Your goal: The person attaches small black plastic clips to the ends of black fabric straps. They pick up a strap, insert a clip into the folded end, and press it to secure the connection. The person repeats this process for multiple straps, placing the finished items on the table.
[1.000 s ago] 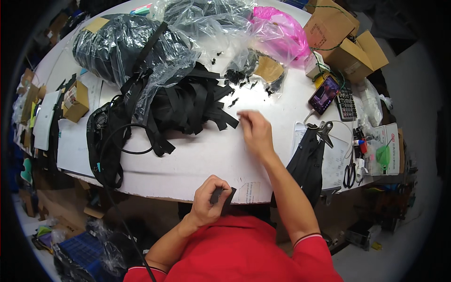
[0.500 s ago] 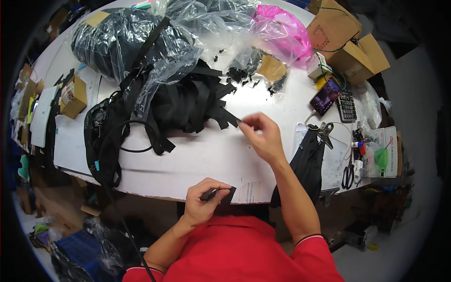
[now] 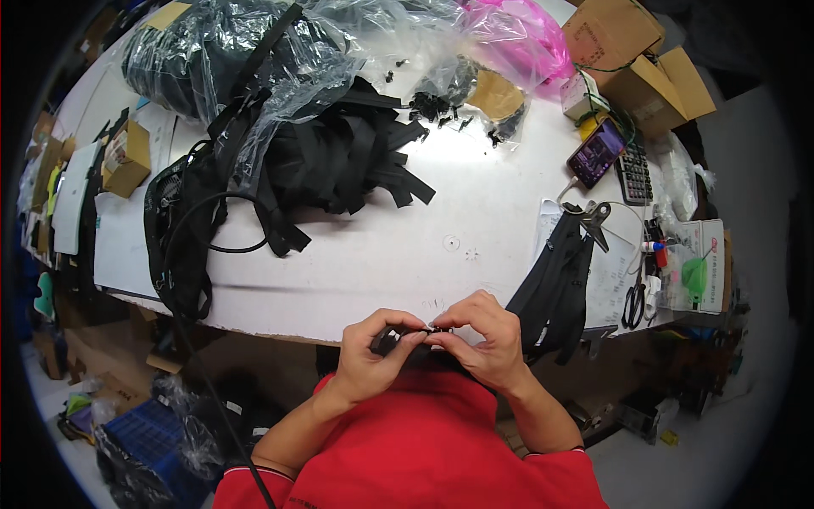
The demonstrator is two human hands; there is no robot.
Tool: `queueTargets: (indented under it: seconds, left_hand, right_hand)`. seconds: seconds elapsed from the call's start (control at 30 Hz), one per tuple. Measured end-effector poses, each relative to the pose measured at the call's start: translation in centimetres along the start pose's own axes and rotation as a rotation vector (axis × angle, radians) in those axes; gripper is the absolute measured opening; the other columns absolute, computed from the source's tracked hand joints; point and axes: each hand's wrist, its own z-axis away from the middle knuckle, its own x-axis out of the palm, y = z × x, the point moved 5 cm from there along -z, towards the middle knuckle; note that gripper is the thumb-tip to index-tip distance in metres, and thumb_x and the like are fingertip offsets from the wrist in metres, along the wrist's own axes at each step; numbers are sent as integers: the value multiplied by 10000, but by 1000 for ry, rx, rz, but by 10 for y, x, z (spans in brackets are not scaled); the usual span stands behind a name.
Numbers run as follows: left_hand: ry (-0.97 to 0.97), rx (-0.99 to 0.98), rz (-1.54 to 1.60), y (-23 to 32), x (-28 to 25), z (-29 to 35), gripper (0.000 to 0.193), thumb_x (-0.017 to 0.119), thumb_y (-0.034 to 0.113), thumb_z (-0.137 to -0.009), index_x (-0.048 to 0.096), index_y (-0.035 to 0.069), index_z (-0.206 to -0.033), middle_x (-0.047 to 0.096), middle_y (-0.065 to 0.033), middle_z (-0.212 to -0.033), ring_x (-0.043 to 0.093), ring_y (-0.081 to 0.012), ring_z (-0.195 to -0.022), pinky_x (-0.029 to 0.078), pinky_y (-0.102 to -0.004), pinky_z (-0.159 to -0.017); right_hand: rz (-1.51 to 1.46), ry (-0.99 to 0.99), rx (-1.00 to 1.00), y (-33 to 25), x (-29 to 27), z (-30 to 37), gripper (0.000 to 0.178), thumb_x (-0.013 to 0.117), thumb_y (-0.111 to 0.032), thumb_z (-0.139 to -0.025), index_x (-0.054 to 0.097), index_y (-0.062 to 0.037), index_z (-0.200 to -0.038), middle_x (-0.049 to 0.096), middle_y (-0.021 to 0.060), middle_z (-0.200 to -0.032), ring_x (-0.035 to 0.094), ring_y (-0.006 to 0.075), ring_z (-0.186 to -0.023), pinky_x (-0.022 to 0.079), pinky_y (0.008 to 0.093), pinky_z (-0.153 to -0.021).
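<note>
Close to my body, at the table's front edge, my left hand [image 3: 366, 358] is closed around a short black fabric strap [image 3: 386, 343]. The thumb and fingers of my right hand [image 3: 493, 346] pinch at the strap's end, and the fingertips of both hands meet there. A tiny dark piece shows between them, too small to name. Farther off, left of the middle, lies a heap of black straps [image 3: 322, 170], their cut ends fanning to the right. Another bundle of black strips [image 3: 555, 284] hangs over the front edge beside my right hand, held in a bulldog clip [image 3: 597, 222].
Clear plastic bags [image 3: 182, 72] and a pink bag [image 3: 530, 42] cover the far side. Small black bits [image 3: 428, 106] lie near them. At right are a phone [image 3: 595, 153], a calculator [image 3: 634, 174], scissors [image 3: 633, 304] and open cardboard boxes [image 3: 649, 89]. A black bag [image 3: 178, 229] lies left.
My right hand has come back from the heap's strap ends to my left hand, and their fingertips now meet. The view has shifted slightly.
</note>
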Motion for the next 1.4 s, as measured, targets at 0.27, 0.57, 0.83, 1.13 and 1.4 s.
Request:
queueTargets:
  seconds: [0.27,0.57,0.83,1.13,1.4]
  left_hand:
    - [-12,61,-82,2,3,0,130,708,-15,-902,670,-5,-1025,736,-91,-890,695,-112,-813,538,-242,-727]
    - [-78,105,-148,5,7,1,150,683,-50,-902,648,-12,-1043,726,-92,-918,680,-107,-821,535,-233,-725]
    - [-81,142,-145,12,10,1,162,685,-49,-898,644,-4,-1048,728,-92,-911,689,-108,-805,539,-233,-709]
    - [-91,112,-116,5,9,3,164,673,-53,-908,617,-9,-1055,719,-97,-926,676,-109,-814,544,-239,-735]
    - [-65,-44,87,2,8,3,172,663,-44,-916,607,-20,-1077,676,-88,-967,647,-113,-891,528,-251,-812]
  right_hand:
    - [-97,-15,81,7,0,8,199,874,-130,-715,726,-73,-835,689,45,-770,634,212,-711,489,320,-642]
    - [-166,-18,152,10,-1,15,234,900,-123,-709,737,-46,-857,678,59,-799,649,155,-689,507,269,-603]
    - [-242,10,148,16,2,21,291,931,-107,-670,728,-34,-865,655,58,-801,615,118,-672,482,245,-600]
    - [-266,82,137,13,6,24,312,946,-121,-644,732,-45,-857,614,42,-792,573,108,-665,456,238,-584]
    - [-132,91,78,9,7,27,282,917,-163,-706,745,-50,-899,612,27,-796,582,107,-719,476,250,-630]
